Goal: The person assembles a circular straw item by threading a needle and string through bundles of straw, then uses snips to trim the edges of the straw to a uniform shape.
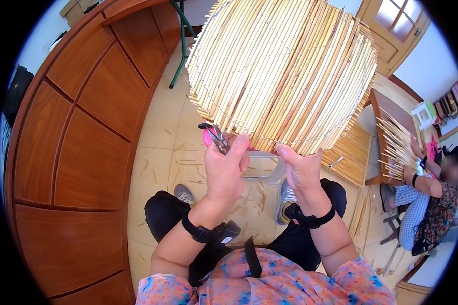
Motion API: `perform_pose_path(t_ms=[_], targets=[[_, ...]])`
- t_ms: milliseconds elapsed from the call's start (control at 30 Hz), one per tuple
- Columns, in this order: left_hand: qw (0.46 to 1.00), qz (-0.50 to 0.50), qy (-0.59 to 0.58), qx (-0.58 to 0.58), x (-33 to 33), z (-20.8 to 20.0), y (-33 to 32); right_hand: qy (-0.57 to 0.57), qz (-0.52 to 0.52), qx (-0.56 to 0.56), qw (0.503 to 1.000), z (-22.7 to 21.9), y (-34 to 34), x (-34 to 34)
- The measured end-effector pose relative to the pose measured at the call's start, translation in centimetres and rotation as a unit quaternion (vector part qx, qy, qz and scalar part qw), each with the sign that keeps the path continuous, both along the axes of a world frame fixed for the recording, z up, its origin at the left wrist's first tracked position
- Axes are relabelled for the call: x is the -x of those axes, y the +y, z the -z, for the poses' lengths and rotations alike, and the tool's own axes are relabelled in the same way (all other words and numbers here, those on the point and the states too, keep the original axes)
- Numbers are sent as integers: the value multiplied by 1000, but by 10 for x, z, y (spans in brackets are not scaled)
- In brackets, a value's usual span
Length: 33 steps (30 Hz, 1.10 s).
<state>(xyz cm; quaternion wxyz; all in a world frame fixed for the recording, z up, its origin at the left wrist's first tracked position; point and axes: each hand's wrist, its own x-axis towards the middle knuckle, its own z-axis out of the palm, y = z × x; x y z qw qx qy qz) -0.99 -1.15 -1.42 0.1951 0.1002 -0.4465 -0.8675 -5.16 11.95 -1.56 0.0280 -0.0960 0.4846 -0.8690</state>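
A broad mat of straw-coloured reed stalks (280,71), bound with rows of thin wire, is raised in front of me. My left hand (226,160) is closed at its near left edge, thumb on the stalk ends. Held in that same hand is a pair of dark metal cutters (220,141); whether they are scissors or pliers I cannot tell. My right hand (301,168) grips the near edge a little farther right, thumb on top and fingers hidden beneath. Behind my left hand shows part of something bright pink (207,137).
A clear plastic container (269,170) stands below the mat, between my feet. Cut reed pieces litter the tiled floor (160,152). A wooden cabinet (94,152) curves along the left. At right, a seated person (435,198) handles a reed bundle (398,147) by a table; another reed mat (351,152) lies nearer.
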Motion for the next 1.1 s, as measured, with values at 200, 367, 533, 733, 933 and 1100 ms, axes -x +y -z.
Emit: perform_pose_path(t_ms=[200, 367, 533, 733, 933, 1100], targets=[[1000, -16, -6, -11, 5, -1, 0, 5, 6, -35, 999, 9, 0, 1], [1000, -24, -10, -4, 6, 1, 0, 10, -1, -34, 999, 6, -3, 2], [1000, -2, 13, -2, 5, 7, -2, 15, -7, -16, 1000, 6, -2, 3], [1000, 17, -7, 17, 6, -2, 4, 4, -19, -27, 999, 9, 2, 5], [1000, 10, -7, 3, 6, 5, 2, 1, -29, -12, 1000, 7, 0, 4], [1000, 21, -3, 12, 6, 4, 1, -4, -33, -10, 999, 10, 0, 5]])
